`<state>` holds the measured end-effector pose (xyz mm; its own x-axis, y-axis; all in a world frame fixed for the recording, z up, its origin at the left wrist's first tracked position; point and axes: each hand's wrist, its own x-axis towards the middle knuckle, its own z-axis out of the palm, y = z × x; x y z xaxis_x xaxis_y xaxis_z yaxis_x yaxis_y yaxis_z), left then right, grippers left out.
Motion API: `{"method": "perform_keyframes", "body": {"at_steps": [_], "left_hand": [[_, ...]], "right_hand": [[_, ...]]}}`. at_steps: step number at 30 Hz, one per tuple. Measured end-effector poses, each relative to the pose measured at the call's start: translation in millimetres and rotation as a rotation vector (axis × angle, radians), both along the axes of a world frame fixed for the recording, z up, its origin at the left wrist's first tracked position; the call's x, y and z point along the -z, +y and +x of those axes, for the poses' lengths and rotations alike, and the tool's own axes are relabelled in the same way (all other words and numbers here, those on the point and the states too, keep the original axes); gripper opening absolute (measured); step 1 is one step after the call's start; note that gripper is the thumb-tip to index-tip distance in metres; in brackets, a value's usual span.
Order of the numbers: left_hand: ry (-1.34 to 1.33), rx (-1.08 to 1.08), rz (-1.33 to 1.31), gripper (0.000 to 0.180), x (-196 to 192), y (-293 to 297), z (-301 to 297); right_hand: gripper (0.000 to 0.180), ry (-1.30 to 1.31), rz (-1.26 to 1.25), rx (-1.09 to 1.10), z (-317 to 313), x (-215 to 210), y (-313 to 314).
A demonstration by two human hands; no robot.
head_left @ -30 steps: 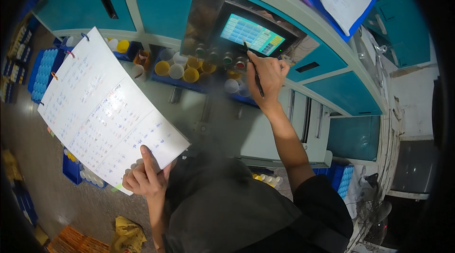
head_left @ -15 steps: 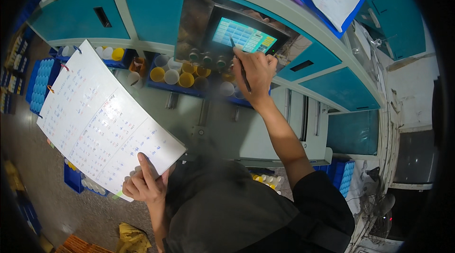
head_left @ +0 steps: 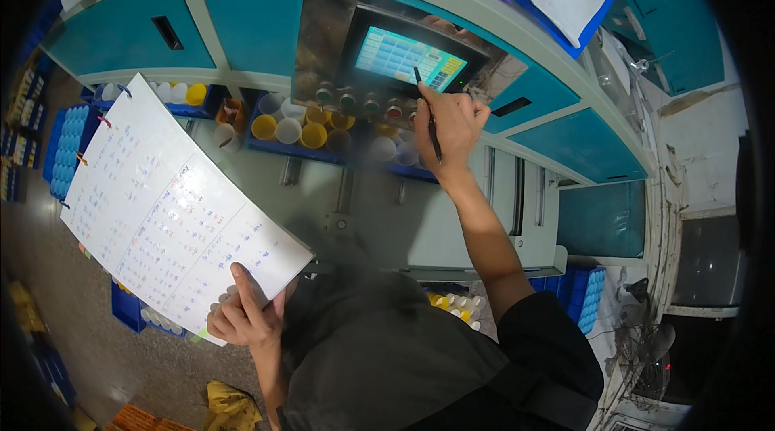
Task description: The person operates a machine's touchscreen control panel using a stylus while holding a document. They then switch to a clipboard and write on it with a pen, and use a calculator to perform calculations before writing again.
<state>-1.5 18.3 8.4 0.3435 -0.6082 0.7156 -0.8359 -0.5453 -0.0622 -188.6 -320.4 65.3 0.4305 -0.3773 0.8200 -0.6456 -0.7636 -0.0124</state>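
Right hand [head_left: 452, 128] pen [head_left: 428, 115] on touchscreen [head_left: 408, 60], left hand [head_left: 242, 318] gripping notebook [head_left: 165, 205] corner

Your right arm runs up from the lower right, sleeve dark to about the elbow, forearm bare and nearly straight, reaching forward and slightly left. Right hand [head_left: 449, 126] sits at full reach, wrist a little bent, back of the hand toward you, fingers curled into a writing grip with thumb and forefinger pinched together at the top. Your left arm stays low and close to the body, only a short stretch of forearm showing. Left hand [head_left: 240, 315] is raised near your chest, fingers folded underneath, thumb laid flat and pointing up and away from you, pressing down in a clamp.
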Motion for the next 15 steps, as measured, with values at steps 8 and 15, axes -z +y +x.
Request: {"method": "perform_keyframes", "body": {"at_steps": [8, 15], "left_hand": [[0.005, 0.001, 0.005, 0.078, -1.6, -0.4, 0.7], [0.002, 0.011, 0.014, 0.077, -1.7, 1.1, -0.8]], "right_hand": [[0.032, 0.053, 0.066, -0.084, -3.2, 4.9, 7.5], [0.028, 0.054, 0.083, -0.114, 17.8, -18.2, 4.4]]}}
